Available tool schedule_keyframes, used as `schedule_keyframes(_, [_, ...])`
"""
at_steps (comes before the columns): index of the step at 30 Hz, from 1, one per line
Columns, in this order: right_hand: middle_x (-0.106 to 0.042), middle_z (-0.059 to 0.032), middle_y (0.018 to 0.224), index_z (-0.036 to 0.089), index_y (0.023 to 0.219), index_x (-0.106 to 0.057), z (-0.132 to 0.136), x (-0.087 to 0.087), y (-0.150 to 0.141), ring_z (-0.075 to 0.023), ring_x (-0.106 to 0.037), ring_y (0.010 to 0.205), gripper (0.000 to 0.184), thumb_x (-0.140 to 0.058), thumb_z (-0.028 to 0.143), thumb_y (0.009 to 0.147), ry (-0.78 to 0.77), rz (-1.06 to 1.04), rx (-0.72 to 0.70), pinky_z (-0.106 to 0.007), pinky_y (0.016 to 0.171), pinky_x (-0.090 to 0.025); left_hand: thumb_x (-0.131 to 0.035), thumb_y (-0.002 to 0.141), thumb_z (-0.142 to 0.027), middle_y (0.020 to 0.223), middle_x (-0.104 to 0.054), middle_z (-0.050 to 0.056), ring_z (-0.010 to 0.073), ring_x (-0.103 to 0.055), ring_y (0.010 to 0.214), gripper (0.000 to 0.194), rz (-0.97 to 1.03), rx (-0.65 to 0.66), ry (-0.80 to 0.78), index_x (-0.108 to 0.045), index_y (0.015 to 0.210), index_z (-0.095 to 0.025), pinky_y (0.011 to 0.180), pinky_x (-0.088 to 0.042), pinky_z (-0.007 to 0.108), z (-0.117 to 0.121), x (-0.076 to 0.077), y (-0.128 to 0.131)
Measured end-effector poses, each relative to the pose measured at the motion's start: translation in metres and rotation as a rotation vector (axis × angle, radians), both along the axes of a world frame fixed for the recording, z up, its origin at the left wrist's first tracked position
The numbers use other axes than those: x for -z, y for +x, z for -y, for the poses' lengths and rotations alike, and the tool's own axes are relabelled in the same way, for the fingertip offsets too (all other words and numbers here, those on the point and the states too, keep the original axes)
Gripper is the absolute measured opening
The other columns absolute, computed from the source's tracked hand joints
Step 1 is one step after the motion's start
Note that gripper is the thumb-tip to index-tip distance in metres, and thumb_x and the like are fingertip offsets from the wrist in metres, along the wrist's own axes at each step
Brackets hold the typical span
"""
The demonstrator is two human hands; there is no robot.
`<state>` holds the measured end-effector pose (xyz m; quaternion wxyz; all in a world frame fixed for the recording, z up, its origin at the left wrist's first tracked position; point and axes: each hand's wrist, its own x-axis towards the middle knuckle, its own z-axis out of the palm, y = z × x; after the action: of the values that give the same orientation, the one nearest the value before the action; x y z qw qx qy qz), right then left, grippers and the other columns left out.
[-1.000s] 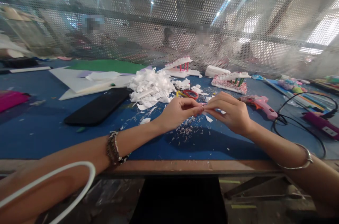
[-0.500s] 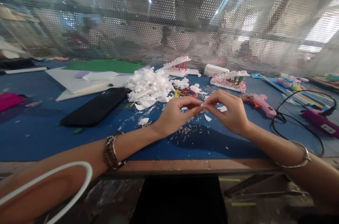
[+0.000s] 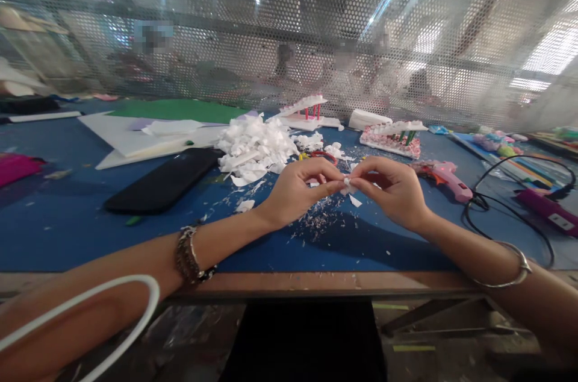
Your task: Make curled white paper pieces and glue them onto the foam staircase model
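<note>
Between the fingertips of both hands is a small white piece of paper [image 3: 347,182], mostly covered by the fingers. My left hand [image 3: 298,192] pinches it from the left, thumb and index finger closed. From the other side my right hand [image 3: 392,190] pinches it too, its fingers bent. The two hands meet just above the blue table [image 3: 271,249]. Behind my left hand lies a heap of torn white paper [image 3: 257,144]. Scissors with red and yellow handles [image 3: 323,156] lie beyond the hands, partly covered. Tiny pale scraps [image 3: 318,219] are strewn below.
A black phone [image 3: 167,183] lies left of the paper heap. A pink glue gun [image 3: 447,177] with a black cable [image 3: 474,231] lies to the right. Two small models, one with red posts [image 3: 307,112] and one with green posts [image 3: 392,140], stand behind. Perforated metal [image 3: 253,56] rises at the back.
Both hands stay close together and shift their pinch slightly. The white piece shows more between the fingertips now. The camera view has moved a little.
</note>
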<state>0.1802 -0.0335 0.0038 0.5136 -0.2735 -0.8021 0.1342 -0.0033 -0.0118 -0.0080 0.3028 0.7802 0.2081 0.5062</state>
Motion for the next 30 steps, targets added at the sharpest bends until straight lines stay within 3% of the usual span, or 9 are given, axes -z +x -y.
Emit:
schedule_keyframes(5, [-0.063,0.0009,0.07,0.017,0.078,-0.062,0.002,-0.002,0.002,-0.006,-0.056,0.063,0.004,-0.061,0.017,0.082,0.196,0.115,0.023,-0.018,0.056,-0.046,-0.071,0.074,-0.028,0.075,-0.06,0.001,0.007,-0.055,0.064,0.013,0.05,-0.048,0.041,-0.065,0.074,-0.016,0.057,-0.045,0.017,0.002,0.001,0.001])
schedule_keyframes(11, [-0.061,0.0006,0.071,0.018,0.079,-0.06,0.002,-0.003,0.003,-0.0067,-0.055,0.064,0.005,-0.06,0.014,0.082,0.327,0.145,0.044,-0.02,0.059,-0.046,-0.065,0.079,-0.025,0.075,-0.066,0.002,0.009,-0.059,0.07,0.008,0.002,-0.062,0.165,-0.069,0.078,-0.017,0.062,-0.047,0.019,0.006,0.001,0.001])
schedule_keyframes(19, [-0.063,0.0011,0.073,0.019,0.079,-0.056,0.002,0.002,0.001,-0.0066,-0.058,0.065,0.005,-0.058,0.02,0.084,0.208,0.102,0.048,-0.019,0.058,-0.047,-0.063,0.081,-0.03,0.081,-0.069,0.003,0.0115,-0.06,0.076,0.012,-0.072,-0.131,0.314,-0.069,0.084,-0.02,0.072,-0.049,0.023,0.011,-0.003,0.0])
schedule_keyframes(24, [-0.064,0.0023,0.07,0.019,0.08,-0.055,0.003,0.003,0.002,-0.0056,-0.059,0.061,0.006,-0.06,0.022,0.083,0.136,0.098,0.043,-0.017,0.057,-0.048,-0.062,0.081,-0.032,0.078,-0.068,0.003,0.0117,-0.06,0.075,0.016,-0.088,-0.117,0.223,-0.07,0.081,-0.018,0.068,-0.048,0.022,0.006,-0.003,0.0])
schedule_keyframes(30, [-0.068,-0.0007,0.082,0.02,0.091,-0.059,-0.003,-0.004,0.009,-0.0088,-0.063,0.075,0.008,-0.06,0.015,0.084,0.324,0.255,-0.038,-0.022,0.069,-0.051,-0.061,0.081,-0.031,0.076,-0.068,0.003,0.01,-0.058,0.068,0.018,-0.113,-0.111,0.072,-0.07,0.079,-0.016,0.061,-0.045,0.02,0.002,-0.005,-0.001])
